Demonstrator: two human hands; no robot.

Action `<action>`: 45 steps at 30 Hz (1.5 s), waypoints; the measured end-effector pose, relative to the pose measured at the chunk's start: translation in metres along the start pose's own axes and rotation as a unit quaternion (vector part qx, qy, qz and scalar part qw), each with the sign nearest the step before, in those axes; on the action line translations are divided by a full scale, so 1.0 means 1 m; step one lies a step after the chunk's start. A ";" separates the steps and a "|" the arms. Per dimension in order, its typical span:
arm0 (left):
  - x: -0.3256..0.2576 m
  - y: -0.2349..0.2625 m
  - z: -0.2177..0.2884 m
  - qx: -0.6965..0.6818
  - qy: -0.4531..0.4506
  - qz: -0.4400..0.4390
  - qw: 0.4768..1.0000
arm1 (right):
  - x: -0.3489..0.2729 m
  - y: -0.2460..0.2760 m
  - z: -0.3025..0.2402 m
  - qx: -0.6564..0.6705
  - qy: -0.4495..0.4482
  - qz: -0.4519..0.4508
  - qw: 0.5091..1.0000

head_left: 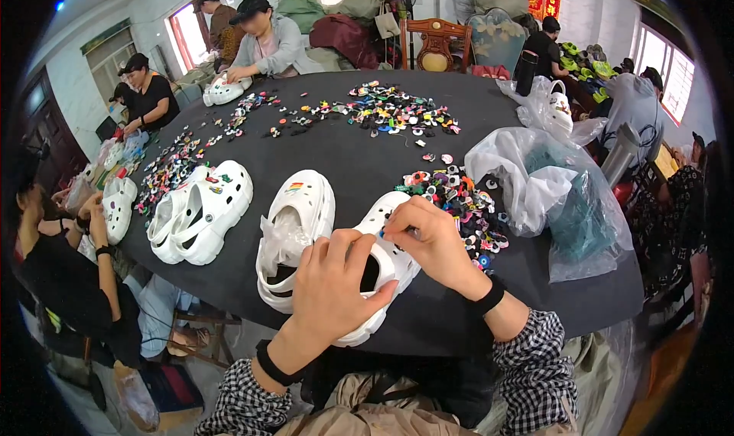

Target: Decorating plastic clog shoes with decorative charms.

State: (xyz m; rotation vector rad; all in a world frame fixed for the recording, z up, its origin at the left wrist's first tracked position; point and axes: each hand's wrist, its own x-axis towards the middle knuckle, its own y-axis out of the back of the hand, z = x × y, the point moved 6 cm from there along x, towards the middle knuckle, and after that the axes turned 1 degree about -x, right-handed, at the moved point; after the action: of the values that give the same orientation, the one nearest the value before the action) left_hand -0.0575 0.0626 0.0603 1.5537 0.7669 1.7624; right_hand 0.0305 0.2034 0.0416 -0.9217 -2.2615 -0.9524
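A white clog [382, 210] with holes in its upper lies in front of me at the table's near edge, its toe pointing away. My left hand [325, 291] grips the clog at its opening, thumb stretched across and fingers bent over the upper. My right hand [436, 245] pinches a small shoe charm at the clog's upper; a bit of blue shows by the fingertips and the rest is hidden. Just left stands the other white clog [310, 191], with a rainbow charm on its toe and crumpled clear plastic [283, 241] inside.
Loose charms [466, 206] lie right of my clog, with more heaps [390, 107] farther back. A charm-decorated white pair [210, 206] stands left. Clear plastic bags [566, 199] cover the table's right side. Several people sit around; one at left handles a white clog [118, 206].
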 end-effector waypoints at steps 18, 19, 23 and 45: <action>0.011 0.012 -0.011 -0.068 -0.059 -0.064 0.994 | 0.000 0.047 0.006 -0.121 -0.036 0.043 0.991; 0.012 0.012 -0.012 -0.085 -0.062 -0.087 0.991 | 0.000 0.042 0.003 -0.136 -0.011 0.021 0.990; 0.021 0.016 -0.011 -0.094 -0.068 -0.081 0.990 | 0.000 0.010 -0.023 -0.186 0.131 -0.082 0.970; 0.037 -0.022 0.000 0.102 -0.209 0.011 0.973 | -0.009 0.007 -0.018 -0.212 0.155 -0.060 0.963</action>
State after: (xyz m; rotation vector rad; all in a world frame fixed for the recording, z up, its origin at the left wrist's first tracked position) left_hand -0.0580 0.1054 0.0658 1.9905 0.7341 1.3319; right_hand 0.0451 0.1901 0.0500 -0.7421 -1.8978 -1.5610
